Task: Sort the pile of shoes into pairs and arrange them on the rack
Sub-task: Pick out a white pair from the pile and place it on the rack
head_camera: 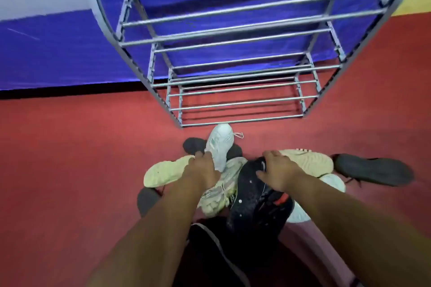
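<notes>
Our left hand [203,166] grips the white sneaker [220,142], our right hand [278,170] the black shoe [250,196] — both probably light and soft; hold mid-body.

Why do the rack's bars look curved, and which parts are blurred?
Head view: the wide lens bows the rack toward the edges; its upper bars are blurred; the white shoe in the left hand and black shoe under the right hand look sharper.

The rack [233,36] is smooth silvery metal tubing, the red floor [70,147] under it matt and grainy, the white shoe [220,144] nearest it smooth, the black shoe [247,189] farther from it speckled.
</notes>
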Tool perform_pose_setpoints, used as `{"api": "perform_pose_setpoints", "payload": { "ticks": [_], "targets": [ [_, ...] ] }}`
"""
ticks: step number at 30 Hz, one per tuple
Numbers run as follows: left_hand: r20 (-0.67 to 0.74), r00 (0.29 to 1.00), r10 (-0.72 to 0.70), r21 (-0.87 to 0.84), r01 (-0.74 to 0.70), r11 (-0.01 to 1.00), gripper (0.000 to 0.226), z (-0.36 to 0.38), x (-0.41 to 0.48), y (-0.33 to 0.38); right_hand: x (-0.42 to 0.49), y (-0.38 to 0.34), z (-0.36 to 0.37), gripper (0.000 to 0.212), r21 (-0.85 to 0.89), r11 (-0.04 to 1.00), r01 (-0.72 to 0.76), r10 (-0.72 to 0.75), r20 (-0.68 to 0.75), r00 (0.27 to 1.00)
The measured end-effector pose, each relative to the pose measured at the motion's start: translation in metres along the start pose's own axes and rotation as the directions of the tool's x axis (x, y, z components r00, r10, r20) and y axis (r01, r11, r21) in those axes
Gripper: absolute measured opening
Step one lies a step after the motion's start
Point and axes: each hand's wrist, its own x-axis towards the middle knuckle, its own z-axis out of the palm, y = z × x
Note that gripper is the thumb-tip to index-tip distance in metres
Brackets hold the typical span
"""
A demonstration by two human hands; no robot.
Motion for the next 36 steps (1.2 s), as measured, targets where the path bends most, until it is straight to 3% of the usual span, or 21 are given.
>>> {"api": "perform_pose_setpoints", "payload": {
  "ticks": [3, 7, 14, 19, 25, 30, 36],
  "targets": [
    [-0.031, 0.999, -0.035, 0.068, 0.037, 0.997, 0.074, 0.038, 0.026, -0.008, 0.026, 0.010, 0.042, 0.075, -0.096, 0.995, 0.024, -0.021, 0.035, 0.999],
    [-0.111, 0.994, 0.004, 0.067, 0.003, 0.998, 0.062, 0.075, 0.047, -0.016, 0.049, 0.018, 0.089, 0.087, -0.137, 0.991, 0.011, 0.002, 0.098, 0.995],
    [-0.241, 0.970, -0.039, -0.142, 0.004, 0.990, 0.049, 0.075, 0.057, -0.024, 0.063, 0.015, 0.100, 0.076, 0.100, 0.992, -0.072, 0.073, -0.010, 0.997],
    [-0.313, 0.949, -0.026, -0.279, -0.066, 0.958, 0.050, 0.069, 0.040, -0.026, 0.067, 0.008, 0.091, 0.064, 0.074, 0.996, -0.051, 0.055, -0.056, 0.997],
    [-0.153, 0.985, 0.086, -0.156, -0.110, 0.982, 0.048, 0.090, -0.006, -0.054, 0.065, 0.015, 0.077, 0.050, 0.110, 0.993, -0.051, 0.056, -0.043, 0.998],
    [-0.231, 0.944, 0.237, -0.171, -0.279, 0.945, 0.048, 0.135, -0.037, -0.018, 0.031, 0.066, 0.091, 0.046, 0.127, 0.960, -0.248, 0.259, -0.079, 0.963],
    [-0.211, 0.897, 0.389, 0.070, -0.383, 0.921, 0.045, 0.160, -0.039, 0.051, -0.012, 0.136, 0.122, 0.060, 0.214, 0.764, -0.609, 0.627, -0.021, 0.779]
  ]
}}
